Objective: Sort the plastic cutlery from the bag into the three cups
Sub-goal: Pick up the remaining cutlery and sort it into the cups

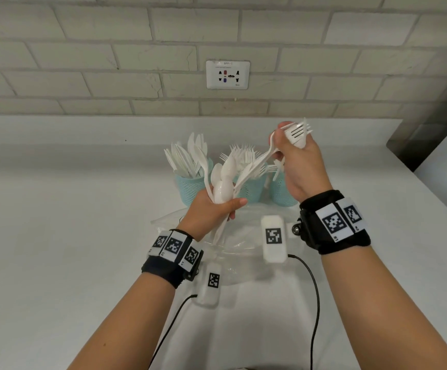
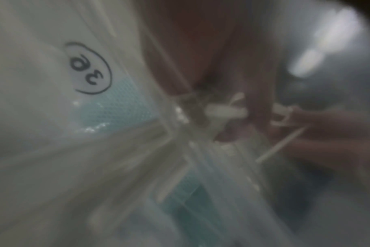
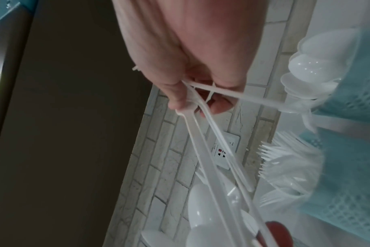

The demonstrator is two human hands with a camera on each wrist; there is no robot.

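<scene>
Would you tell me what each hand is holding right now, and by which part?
The left hand grips a bunch of spoons around their handles. The right hand holds forks near their heads.

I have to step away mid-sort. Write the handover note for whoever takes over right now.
Left hand: grips a bunch of spoons above the bag.
Right hand: holds forks, raised above the cups.
Cups: left cup holds knives, middle cup forks; right cup is mostly hidden from the head camera.
Done: most cutlery already sorted.
Left: drop both handfuls into the matching cups, then check the bag.
</scene>
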